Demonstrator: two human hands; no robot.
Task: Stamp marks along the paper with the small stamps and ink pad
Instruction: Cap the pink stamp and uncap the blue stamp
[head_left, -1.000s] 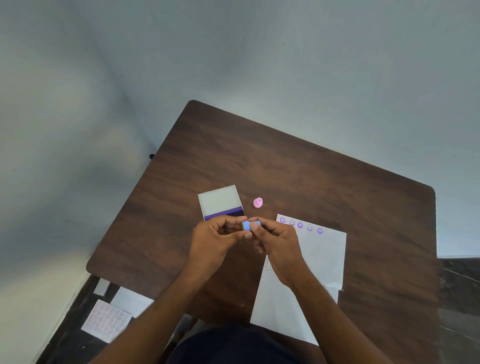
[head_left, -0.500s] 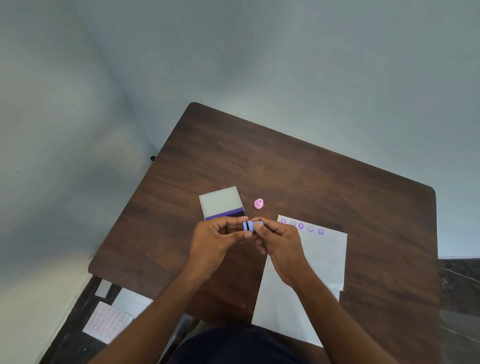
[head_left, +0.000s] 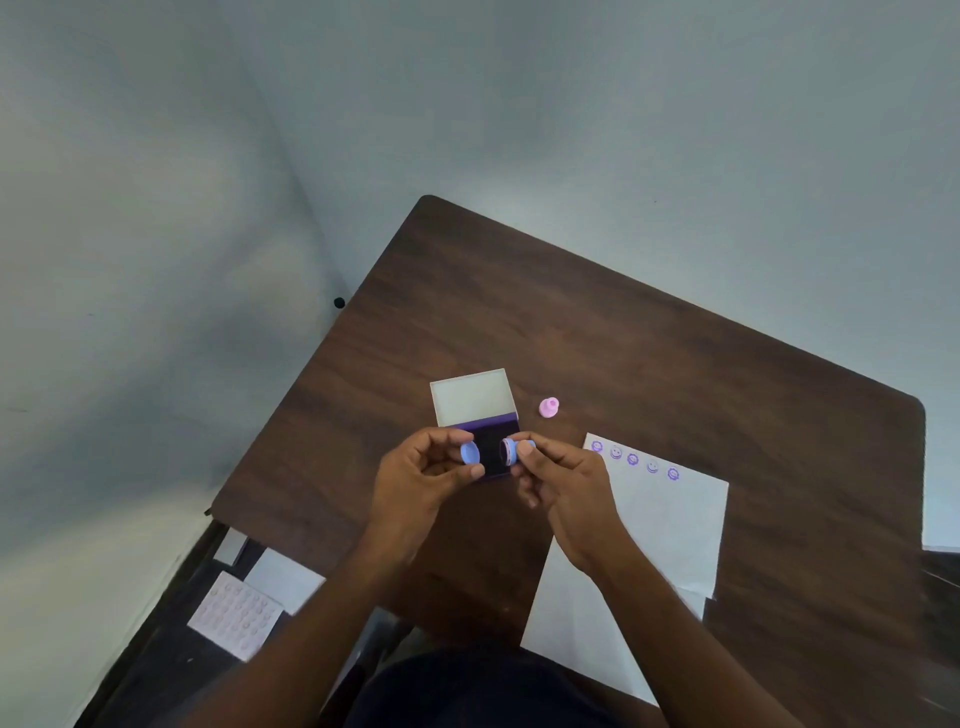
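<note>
A dark wood desk is seen from above, with the open ink pad taken as landmark. The pad's pale lid is flipped back on the far side; the dark purple ink surface is exposed on the near side and partly covered by the hands.

A small blue cap is pinched in the left hand, fingers curled round it, just above the near-left part of the ink pad. A small blue stamp is gripped by the right hand between thumb and forefinger, held over the near-right part of the pad, its round face turned toward the cap. Cap and stamp are apart, with the ink surface visible in the gap. Whether the stamp touches the pad cannot be told.

A pink stamp is set on the desk just right of the pad's lid, apart from it.

The white paper is laid right of the ink pad and nearer the person. A row of five purple stamp marks is printed along its far edge, running away from the pad. The right forearm is crossed over the paper's near-left part.

Left of and below the desk, on the floor, a pale sheet with rows of circles and more white sheets are seen.
</note>
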